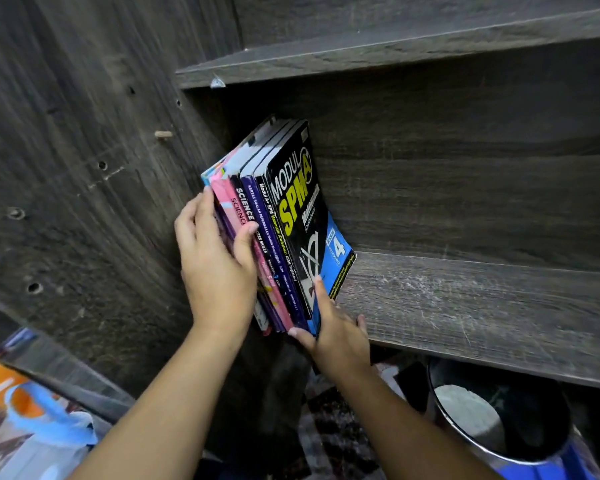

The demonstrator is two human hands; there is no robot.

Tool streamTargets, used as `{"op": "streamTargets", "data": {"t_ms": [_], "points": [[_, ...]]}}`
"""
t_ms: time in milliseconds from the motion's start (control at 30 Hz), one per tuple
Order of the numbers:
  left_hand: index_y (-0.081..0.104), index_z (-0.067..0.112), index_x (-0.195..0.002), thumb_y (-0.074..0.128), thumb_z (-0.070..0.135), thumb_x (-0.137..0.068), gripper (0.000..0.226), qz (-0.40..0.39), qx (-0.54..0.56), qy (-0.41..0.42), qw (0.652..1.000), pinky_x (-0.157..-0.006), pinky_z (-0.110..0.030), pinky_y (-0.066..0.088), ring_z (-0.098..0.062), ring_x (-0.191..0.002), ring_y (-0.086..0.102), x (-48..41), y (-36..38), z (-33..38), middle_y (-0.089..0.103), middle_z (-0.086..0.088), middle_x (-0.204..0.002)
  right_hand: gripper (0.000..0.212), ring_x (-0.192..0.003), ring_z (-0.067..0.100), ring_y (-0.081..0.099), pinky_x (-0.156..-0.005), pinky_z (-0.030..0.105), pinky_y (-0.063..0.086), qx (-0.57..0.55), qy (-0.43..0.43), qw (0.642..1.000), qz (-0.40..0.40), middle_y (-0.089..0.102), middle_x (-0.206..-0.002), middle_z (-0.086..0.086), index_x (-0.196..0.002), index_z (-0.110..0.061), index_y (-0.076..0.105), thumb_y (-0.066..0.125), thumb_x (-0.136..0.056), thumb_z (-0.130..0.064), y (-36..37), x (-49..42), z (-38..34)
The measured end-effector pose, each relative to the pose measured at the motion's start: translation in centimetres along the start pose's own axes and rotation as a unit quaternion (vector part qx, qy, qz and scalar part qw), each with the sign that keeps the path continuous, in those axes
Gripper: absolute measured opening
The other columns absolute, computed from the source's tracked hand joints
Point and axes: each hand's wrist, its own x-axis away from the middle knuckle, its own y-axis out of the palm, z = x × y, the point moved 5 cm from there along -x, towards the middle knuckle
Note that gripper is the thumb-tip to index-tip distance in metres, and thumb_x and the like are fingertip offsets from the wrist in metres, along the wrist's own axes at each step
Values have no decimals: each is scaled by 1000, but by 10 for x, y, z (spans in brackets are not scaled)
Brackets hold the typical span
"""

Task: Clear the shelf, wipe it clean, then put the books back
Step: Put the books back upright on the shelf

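1. Currently the books (293, 216) form one tight stack at the 9 o'clock end of the shelf (482, 306), close to the side panel (84, 168). The far lower corner of the black front cover appears to touch the board, and the near ends overhang its front edge.
2. Left hand (219, 271): it grips the stack from the 9 o'clock side, fingers flat on the outer cover and thumb curled across the spines.
3. Right hand (336, 337): it grips the lower end at 6 o'clock, with the thumb under the spines and one finger laid up the black cover.
4. Hazard, slip-out: the thin inner books are held by side pressure only. If either hand slackens, they would likely slide out toward 6 o'clock and fall near the bin (499, 420).
5. Hazard, topple: nothing supports the stack on its 3 o'clock side. If released while leaning, it would probably fall flat across the board.
6. Hazard, creasing: the soft black cover already curves at its lower corner, so pushing it along the board could fold it.
7. Orientation: the spines face the person. The long axis runs from about 5 o'clock up to 11 o'clock, top ends tilted back toward the rear panel.
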Motion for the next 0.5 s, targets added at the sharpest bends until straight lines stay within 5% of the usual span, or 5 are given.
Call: {"op": "streamTargets", "data": {"t_ms": [133,200,367,500], "points": [[40,-3,-143,54,9,-97,50,16,-44,47,998,-118,-32,25,-21,-143,28,12,3,1,31,-20,-151,95,-139,16,38,-118,49,12,27,-5,1000,14,37,-154,-4,-149,-41,-17,43,-84,-74,0,-2,1],[26,-6,-148,50,8,-98,57,-19,-52,64,996,-120,-27,12,-23,-148,13,20,11,3,15,-23,-157,97,-139,15,37,-119,45,12,7,-21,1000,12,38,-153,-5,-148,-44,-17,48,-82,-74,-3,-4,3],[-20,-1,-147,27,48,-99,84,-114,-104,69,986,-119,-34,-10,-30,-146,-21,31,37,-4,-27,-20,-155,100,-144,16,28,-118,39,11,-26,-46,998,-17,27,-159,-3,-136,-51,-25,56,-80,-70,-2,-10,7],[-18,2,-149,12,69,-93,92,-131,-72,64,987,-118,-33,-11,-26,-146,-22,27,38,-3,-26,-18,-156,105,-136,23,41,-115,40,28,-83,-35,995,-53,44,-149,-2,-142,-61,-8,74,-77,-52,-5,-17,15]]}}
